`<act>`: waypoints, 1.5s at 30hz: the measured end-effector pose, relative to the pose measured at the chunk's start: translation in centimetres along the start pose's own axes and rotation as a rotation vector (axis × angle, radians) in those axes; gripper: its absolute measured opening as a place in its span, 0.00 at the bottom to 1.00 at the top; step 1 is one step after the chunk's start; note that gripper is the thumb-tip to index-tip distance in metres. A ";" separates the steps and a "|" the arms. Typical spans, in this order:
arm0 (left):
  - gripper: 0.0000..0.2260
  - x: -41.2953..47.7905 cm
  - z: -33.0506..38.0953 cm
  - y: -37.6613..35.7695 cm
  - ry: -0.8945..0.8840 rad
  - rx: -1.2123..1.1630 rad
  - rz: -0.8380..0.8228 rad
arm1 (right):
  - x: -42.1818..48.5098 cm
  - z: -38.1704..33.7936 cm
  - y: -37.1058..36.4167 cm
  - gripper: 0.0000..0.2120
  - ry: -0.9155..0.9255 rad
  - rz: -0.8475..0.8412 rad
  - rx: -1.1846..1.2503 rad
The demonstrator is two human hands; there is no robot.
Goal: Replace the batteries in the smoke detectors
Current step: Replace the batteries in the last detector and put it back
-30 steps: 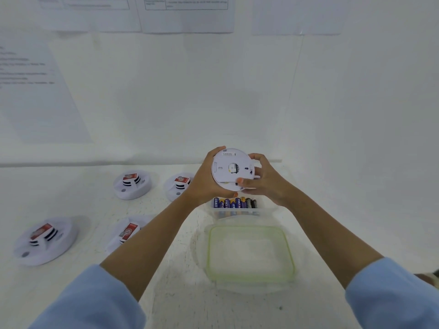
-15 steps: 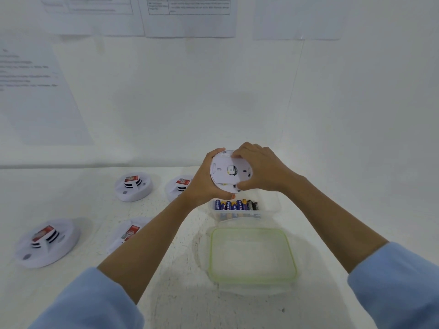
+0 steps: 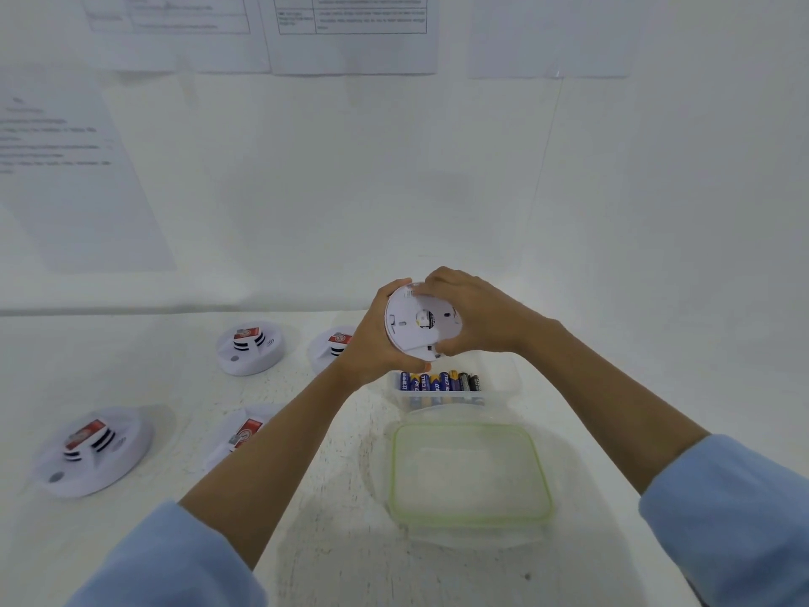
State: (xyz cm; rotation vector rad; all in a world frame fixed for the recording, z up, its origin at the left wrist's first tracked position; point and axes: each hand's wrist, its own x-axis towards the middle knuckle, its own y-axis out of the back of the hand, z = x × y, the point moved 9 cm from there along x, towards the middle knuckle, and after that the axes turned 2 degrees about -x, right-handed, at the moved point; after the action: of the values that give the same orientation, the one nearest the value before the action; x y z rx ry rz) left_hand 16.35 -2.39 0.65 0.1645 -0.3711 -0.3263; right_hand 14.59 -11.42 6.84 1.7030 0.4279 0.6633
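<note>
A round white smoke detector (image 3: 416,326) is held up above the table with its flat back toward me. My left hand (image 3: 372,343) grips its left edge from behind. My right hand (image 3: 473,317) curls over its top and right edge, thumb at the lower rim. Just below them, a clear plastic box (image 3: 499,378) holds a row of several blue and black batteries (image 3: 440,382). Several more white detectors lie face up on the table: one at back left (image 3: 249,347), one partly behind my left hand (image 3: 330,343), one at far left (image 3: 94,451) and one under my left forearm (image 3: 240,433).
A clear lid with a green rim (image 3: 468,475) lies on the white table in front of the battery box. White walls with taped paper sheets (image 3: 350,32) close the back and right side. My blue sleeves fill the lower corners.
My right hand has moved from the detector's right side up over its top edge, covering more of the back. The detector has tilted slightly. My left hand keeps its grip.
</note>
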 end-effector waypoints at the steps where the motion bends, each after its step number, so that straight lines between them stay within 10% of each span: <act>1: 0.44 0.0 0.1 0.0 -0.008 0.010 -0.005 | 0.1 0.0 0.0 0.35 0.001 -0.009 0.002; 22: 0.44 -2.5 1.3 -1.0 0.027 0.092 0.008 | -3.1 -1.4 1.1 0.33 0.007 0.023 0.075; 38: 0.48 -8.6 2.8 2.1 0.074 0.095 0.120 | -12.0 -1.7 -9.2 0.29 -0.351 -0.487 0.271; 42: 0.46 -9.9 3.4 1.7 0.084 0.064 0.077 | -12.3 -1.7 -9.0 0.32 -0.415 -0.419 0.239; 45: 0.44 -10.2 3.5 1.3 0.096 0.038 0.048 | -11.1 -2.4 -4.1 0.20 -0.357 0.013 0.379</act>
State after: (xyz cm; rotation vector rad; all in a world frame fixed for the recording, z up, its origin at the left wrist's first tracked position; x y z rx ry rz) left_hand 6.36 2.02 0.82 0.2078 -0.2864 -0.2630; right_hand 4.80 -15.36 0.95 2.1354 0.3000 0.2837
